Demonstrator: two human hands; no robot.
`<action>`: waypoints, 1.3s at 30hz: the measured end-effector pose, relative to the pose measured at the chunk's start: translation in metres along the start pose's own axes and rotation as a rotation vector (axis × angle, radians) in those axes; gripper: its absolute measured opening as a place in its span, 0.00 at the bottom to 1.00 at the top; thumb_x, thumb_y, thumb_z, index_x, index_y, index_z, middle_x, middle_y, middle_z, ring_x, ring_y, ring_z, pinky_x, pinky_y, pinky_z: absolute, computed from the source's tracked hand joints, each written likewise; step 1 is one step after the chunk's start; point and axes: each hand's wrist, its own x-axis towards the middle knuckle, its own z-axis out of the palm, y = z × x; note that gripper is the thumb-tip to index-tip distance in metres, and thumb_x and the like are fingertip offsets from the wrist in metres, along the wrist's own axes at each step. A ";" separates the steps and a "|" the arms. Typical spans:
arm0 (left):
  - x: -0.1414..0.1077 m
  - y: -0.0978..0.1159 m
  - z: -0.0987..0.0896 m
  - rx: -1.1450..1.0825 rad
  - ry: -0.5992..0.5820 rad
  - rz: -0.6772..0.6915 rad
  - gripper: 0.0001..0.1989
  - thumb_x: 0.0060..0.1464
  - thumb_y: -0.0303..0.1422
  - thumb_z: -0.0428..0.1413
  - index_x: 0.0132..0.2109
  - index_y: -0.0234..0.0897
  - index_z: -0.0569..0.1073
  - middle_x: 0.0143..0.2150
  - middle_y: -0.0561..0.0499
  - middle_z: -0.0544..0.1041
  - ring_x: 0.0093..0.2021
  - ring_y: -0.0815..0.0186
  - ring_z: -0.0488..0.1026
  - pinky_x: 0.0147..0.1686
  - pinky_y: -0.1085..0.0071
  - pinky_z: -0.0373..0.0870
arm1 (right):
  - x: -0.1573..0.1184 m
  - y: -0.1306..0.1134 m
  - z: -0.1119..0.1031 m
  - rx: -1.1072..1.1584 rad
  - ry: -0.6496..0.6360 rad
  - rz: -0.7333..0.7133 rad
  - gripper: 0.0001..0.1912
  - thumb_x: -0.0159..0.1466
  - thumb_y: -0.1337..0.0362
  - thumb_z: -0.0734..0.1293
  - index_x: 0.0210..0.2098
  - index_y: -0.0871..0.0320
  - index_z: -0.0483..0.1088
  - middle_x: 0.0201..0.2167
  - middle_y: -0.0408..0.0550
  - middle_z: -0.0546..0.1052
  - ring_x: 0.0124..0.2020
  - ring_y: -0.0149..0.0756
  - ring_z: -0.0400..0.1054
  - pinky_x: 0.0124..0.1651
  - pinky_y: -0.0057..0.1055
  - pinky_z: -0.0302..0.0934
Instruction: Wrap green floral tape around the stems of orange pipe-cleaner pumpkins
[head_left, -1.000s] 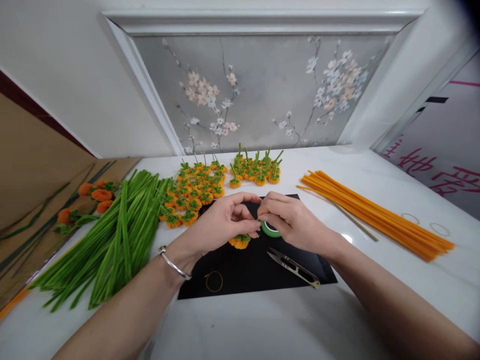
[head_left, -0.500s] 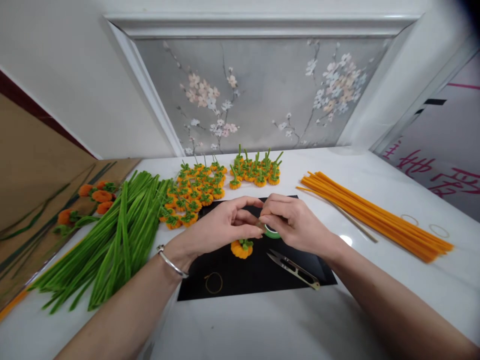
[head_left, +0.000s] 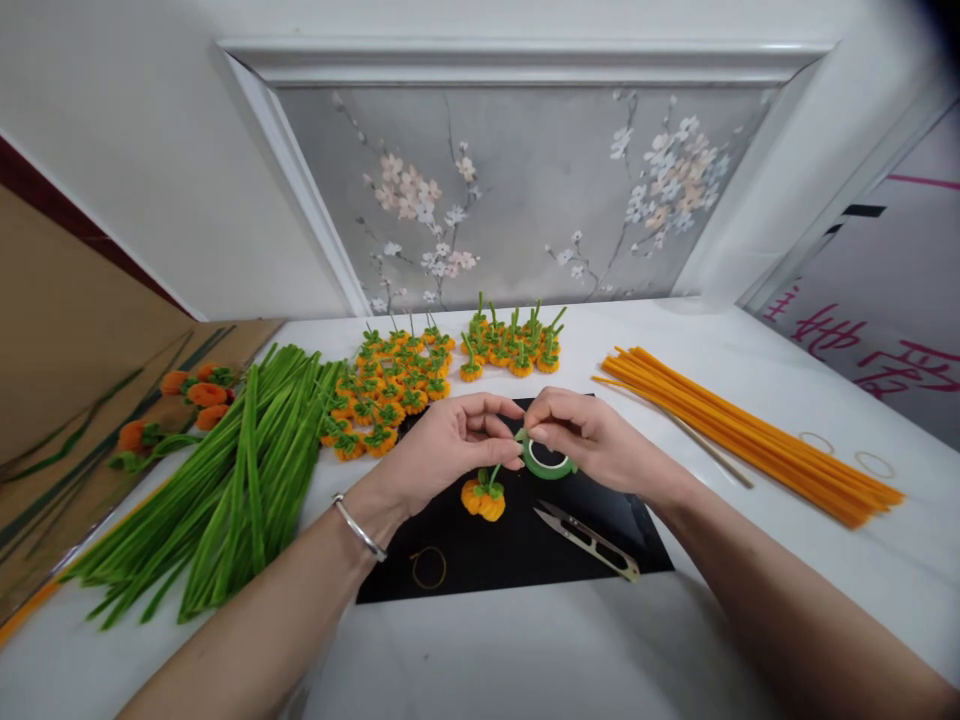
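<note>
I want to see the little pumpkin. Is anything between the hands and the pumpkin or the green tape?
Nothing visible is. The left hand pinches the green stem of the little pumpkin, which hangs just under its fingers. The right hand holds the green tape roll right beside it. The snips lie on the black mat, nearer the camera.

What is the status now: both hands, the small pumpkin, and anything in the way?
Left hand pinches pumpkin stem. Right hand holds green tape roll against it. Scissors lie close by on black mat, not blocking.
</note>
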 end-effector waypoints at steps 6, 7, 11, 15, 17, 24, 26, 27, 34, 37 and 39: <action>0.001 0.000 0.001 0.100 0.020 -0.016 0.08 0.46 0.29 0.63 0.35 0.33 0.74 0.30 0.52 0.78 0.32 0.70 0.75 0.35 0.76 0.69 | -0.001 -0.004 0.001 -0.093 0.010 -0.006 0.06 0.63 0.71 0.62 0.30 0.59 0.69 0.28 0.42 0.69 0.30 0.28 0.63 0.34 0.25 0.55; 0.001 -0.001 0.002 0.122 0.027 -0.012 0.07 0.47 0.29 0.62 0.34 0.33 0.74 0.29 0.52 0.78 0.31 0.70 0.75 0.34 0.76 0.69 | -0.001 -0.004 0.002 -0.115 0.011 -0.011 0.06 0.63 0.71 0.62 0.30 0.59 0.70 0.28 0.42 0.69 0.30 0.28 0.63 0.34 0.25 0.56; 0.004 -0.005 0.004 0.172 0.031 0.005 0.05 0.49 0.31 0.60 0.32 0.32 0.75 0.26 0.52 0.77 0.29 0.70 0.74 0.33 0.75 0.68 | 0.001 0.002 0.003 -0.213 0.012 -0.006 0.06 0.63 0.71 0.63 0.30 0.60 0.70 0.29 0.44 0.71 0.31 0.29 0.64 0.35 0.25 0.57; 0.007 -0.011 -0.001 0.060 0.047 -0.009 0.06 0.48 0.31 0.61 0.31 0.32 0.73 0.26 0.52 0.77 0.30 0.70 0.75 0.33 0.77 0.69 | -0.001 0.004 -0.006 -0.401 0.105 0.101 0.05 0.62 0.72 0.62 0.35 0.59 0.69 0.34 0.47 0.72 0.33 0.32 0.66 0.37 0.28 0.57; 0.007 -0.012 -0.006 -0.005 0.048 -0.073 0.08 0.47 0.31 0.63 0.31 0.31 0.73 0.27 0.50 0.78 0.31 0.69 0.76 0.32 0.77 0.70 | -0.008 -0.005 -0.011 -0.552 0.080 0.223 0.04 0.62 0.70 0.62 0.33 0.58 0.67 0.30 0.46 0.72 0.30 0.33 0.65 0.33 0.29 0.55; 0.005 -0.009 -0.022 -0.094 0.010 -0.265 0.12 0.44 0.33 0.66 0.34 0.31 0.74 0.33 0.45 0.81 0.37 0.64 0.79 0.31 0.77 0.76 | -0.065 -0.038 0.017 -0.818 -0.349 0.535 0.07 0.56 0.69 0.67 0.29 0.57 0.63 0.27 0.49 0.73 0.24 0.38 0.67 0.24 0.31 0.40; 0.004 -0.008 -0.023 -0.127 -0.016 -0.270 0.11 0.44 0.32 0.66 0.34 0.31 0.74 0.33 0.45 0.81 0.37 0.64 0.79 0.32 0.77 0.77 | -0.076 -0.034 0.024 -0.728 -0.303 0.536 0.07 0.56 0.74 0.64 0.29 0.57 0.61 0.28 0.48 0.72 0.27 0.37 0.67 0.26 0.31 0.44; 0.003 -0.007 -0.023 -0.142 -0.025 -0.275 0.11 0.44 0.32 0.66 0.34 0.31 0.73 0.33 0.45 0.81 0.37 0.64 0.79 0.31 0.77 0.77 | -0.079 -0.031 0.026 -0.674 -0.280 0.528 0.08 0.56 0.75 0.63 0.29 0.57 0.61 0.28 0.47 0.72 0.28 0.36 0.66 0.27 0.31 0.45; -0.002 0.001 -0.018 -0.166 -0.054 -0.300 0.11 0.44 0.30 0.66 0.34 0.31 0.73 0.34 0.44 0.81 0.37 0.62 0.80 0.33 0.76 0.78 | -0.077 -0.039 0.022 -0.075 -0.053 0.477 0.09 0.66 0.65 0.57 0.28 0.56 0.56 0.30 0.44 0.65 0.29 0.32 0.60 0.31 0.30 0.54; -0.003 0.004 -0.017 -0.136 -0.073 -0.292 0.11 0.46 0.32 0.65 0.34 0.32 0.73 0.33 0.45 0.80 0.36 0.64 0.79 0.32 0.76 0.78 | -0.071 -0.049 0.035 0.354 0.029 0.629 0.08 0.67 0.60 0.55 0.33 0.55 0.58 0.24 0.40 0.63 0.25 0.30 0.56 0.30 0.29 0.52; -0.004 0.005 -0.018 -0.122 -0.091 -0.280 0.10 0.46 0.32 0.65 0.34 0.32 0.72 0.31 0.48 0.79 0.35 0.66 0.79 0.32 0.76 0.77 | -0.067 -0.052 0.046 0.594 0.079 0.730 0.11 0.66 0.54 0.57 0.36 0.56 0.60 0.21 0.37 0.59 0.21 0.28 0.50 0.27 0.27 0.47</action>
